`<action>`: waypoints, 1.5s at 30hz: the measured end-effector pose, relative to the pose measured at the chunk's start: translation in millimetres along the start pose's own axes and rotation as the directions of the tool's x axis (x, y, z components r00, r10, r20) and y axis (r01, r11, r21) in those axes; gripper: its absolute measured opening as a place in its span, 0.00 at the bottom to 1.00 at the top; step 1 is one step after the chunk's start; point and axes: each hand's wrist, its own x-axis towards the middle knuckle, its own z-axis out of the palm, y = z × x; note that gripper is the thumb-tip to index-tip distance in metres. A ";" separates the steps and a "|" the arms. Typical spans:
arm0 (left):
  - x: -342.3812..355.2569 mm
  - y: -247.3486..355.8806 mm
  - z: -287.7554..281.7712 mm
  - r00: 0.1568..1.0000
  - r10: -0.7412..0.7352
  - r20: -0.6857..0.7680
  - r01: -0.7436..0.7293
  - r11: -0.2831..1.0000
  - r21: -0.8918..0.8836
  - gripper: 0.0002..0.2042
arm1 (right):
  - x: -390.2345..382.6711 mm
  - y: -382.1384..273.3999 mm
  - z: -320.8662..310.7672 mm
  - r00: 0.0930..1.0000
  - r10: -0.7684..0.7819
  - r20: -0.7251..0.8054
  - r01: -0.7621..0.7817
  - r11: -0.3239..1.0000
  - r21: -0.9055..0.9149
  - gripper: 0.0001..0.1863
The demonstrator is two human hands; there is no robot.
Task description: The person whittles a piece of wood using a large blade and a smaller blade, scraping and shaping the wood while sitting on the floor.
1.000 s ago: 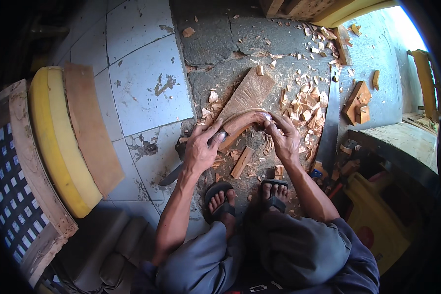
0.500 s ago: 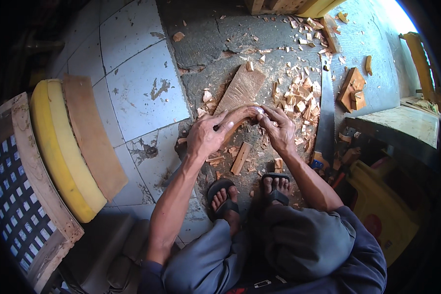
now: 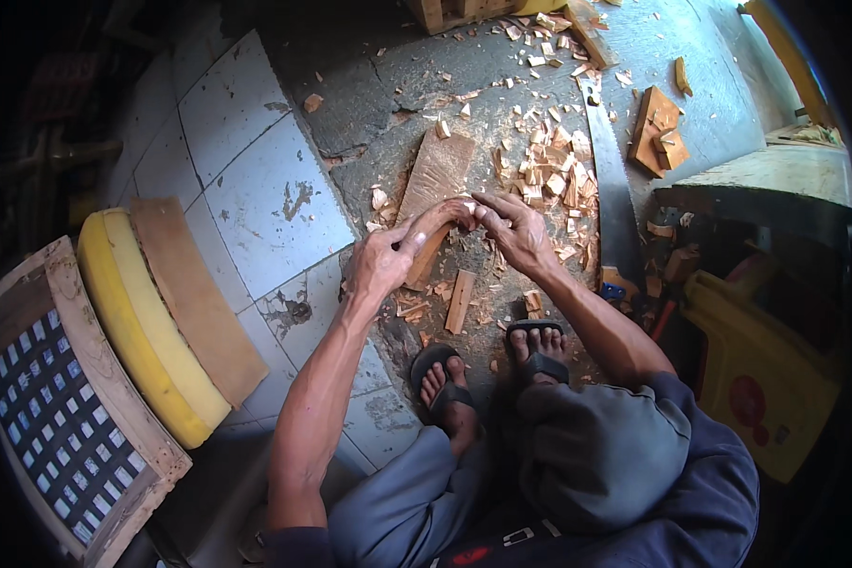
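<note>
Curved wood [image 3: 449, 212]: spanned between both hands
Left hand [image 3: 379, 262]: was curled round one end
Right hand [image 3: 518, 235]: pinched the other end
Handsaw [image 3: 612, 180]: lay right of the right hand

The curved wooden piece [image 3: 448, 211] looks smooth, the board [image 3: 437, 168] rough.

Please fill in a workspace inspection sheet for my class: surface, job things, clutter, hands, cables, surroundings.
Surface: cracked grey floor beside worn pale tiles.
Job things: curved wooden piece, held; rough-faced board just beyond it.
Clutter: scattered wood chips, densest left of the handsaw.
Hands: left hand grips the piece's left part; right hand pinches its right end.
Cables: nothing seen.
Surroundings: yellow pad and wood-framed black lattice at left; sandalled feet below the hands in the picture.
</note>
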 end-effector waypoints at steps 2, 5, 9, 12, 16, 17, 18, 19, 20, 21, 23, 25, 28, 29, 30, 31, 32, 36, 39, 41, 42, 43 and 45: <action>1.9 -1.1 1.6 1.000 -0.011 0.000 0.011 1.000 -0.023 0.24 | -3.7 -1.4 -4.1 0.998 0.045 -0.048 -0.045 0.999 0.019 0.24; 2.0 -5.1 3.4 0.999 0.029 -0.025 -0.030 0.999 -0.042 0.23 | -18.6 -2.5 -21.0 0.991 0.118 -0.060 -0.111 0.987 0.115 0.23; 5.0 -6.7 6.0 1.000 0.023 -0.019 -0.024 0.999 -0.041 0.23 | -56.6 30.6 -36.3 0.965 0.260 -0.019 -0.257 0.960 0.109 0.21; 4.6 -5.3 7.0 1.000 0.013 -0.025 -0.014 0.999 -0.035 0.23 | -92.3 45.2 -51.3 0.947 0.320 0.016 -0.320 0.945 0.059 0.18; 5.0 -10.3 6.8 0.996 0.078 -0.032 -0.078 0.997 -0.004 0.25 | -145.9 59.2 -68.0 0.857 0.510 0.076 -0.515 0.853 0.087 0.16; 2.9 -8.8 5.9 0.996 0.082 -0.043 -0.082 0.997 0.002 0.24 | -156.6 61.8 -70.6 0.850 0.522 0.078 -0.527 0.846 0.082 0.16; 1.7 -6.3 5.7 0.994 0.093 -0.048 -0.093 0.996 0.009 0.24 | -168.5 62.7 -73.6 0.840 0.538 0.073 -0.543 0.836 0.078 0.16; 2.0 -3.8 5.5 0.993 0.103 -0.053 -0.102 0.995 0.015 0.23 | -178.5 64.3 -76.4 0.829 0.555 0.069 -0.559 0.826 0.072 0.16; 3.0 -4.0 6.1 0.993 0.107 -0.049 -0.106 0.994 0.018 0.23 | -188.1 68.3 -79.0 0.819 0.570 0.073 -0.574 0.817 0.062 0.16; 4.1 -4.9 6.1 0.993 0.110 -0.045 -0.110 0.994 0.021 0.23 | -196.5 72.7 -80.4 0.808 0.585 0.078 -0.589 0.807 0.050 0.16; 4.6 -4.7 4.8 0.995 0.100 -0.030 -0.099 0.995 0.029 0.23 | -207.0 80.1 -86.2 0.801 0.595 0.069 -0.598 0.800 0.045 0.16; 4.2 -2.4 3.0 0.997 0.072 -0.008 -0.072 0.997 0.041 0.24 | -215.8 83.5 -92.3 0.809 0.586 0.041 -0.588 0.807 0.059 0.16; 4.5 -9.1 4.1 0.998 0.062 -0.009 -0.061 0.997 0.036 0.24 | -229.8 93.4 -109.7 0.774 0.633 0.018 -0.633 0.771 0.068 0.15; 5.6 -11.7 4.7 0.997 0.073 -0.024 -0.072 0.997 0.033 0.24 | -239.3 100.1 -115.6 0.770 0.638 -0.003 -0.638 0.769 0.041 0.15; 6.0 -9.3 3.7 0.996 0.087 -0.026 -0.086 0.996 0.033 0.23 | -251.0 108.1 -118.8 0.763 0.645 -0.029 -0.645 0.764 0.019 0.15; 5.6 -7.3 4.9 0.998 0.060 -0.018 -0.060 0.998 0.032 0.23 | -263.3 115.6 -121.1 0.757 0.652 -0.054 -0.653 0.758 -0.002 0.15; 5.0 -2.4 3.6 0.999 0.035 -0.009 -0.034 0.999 0.033 0.23 | -273.2 120.3 -121.2 0.750 0.658 -0.064 -0.659 0.752 -0.002 0.15; 3.4 -3.3 0.2 1.000 0.008 0.015 -0.008 1.000 0.030 0.24 | -304.7 126.8 -116.3 0.762 0.641 -0.091 -0.647 0.751 -0.135 0.16; 13.6 -7.3 -2.2 0.998 -0.012 0.057 0.008 0.998 0.064 0.25 | -302.1 114.6 -110.6 0.790 0.609 -0.074 -0.611 0.771 -0.178 0.16; 19.0 -14.2 -3.7 0.995 -0.029 0.094 0.027 0.999 0.023 0.26 | -292.9 94.8 -105.9 0.801 0.598 -0.042 -0.596 0.786 -0.165 0.17; 18.6 -15.7 -5.3 0.994 -0.006 0.105 0.002 0.999 0.043 0.26 | -287.5 84.0 -103.3 0.802 0.596 -0.027 -0.592 0.790 -0.160 0.17; 18.9 -17.0 -6.2 0.997 0.011 0.082 -0.015 0.999 0.039 0.25 | -282.5 75.9 -100.0 0.804 0.594 -0.010 -0.588 0.793 -0.156 0.18; 16.9 -15.2 -1.7 0.998 0.044 0.049 -0.045 0.999 0.021 0.23 | -282.1 70.9 -92.2 0.819 0.573 -0.004 -0.561 0.801 -0.210 0.18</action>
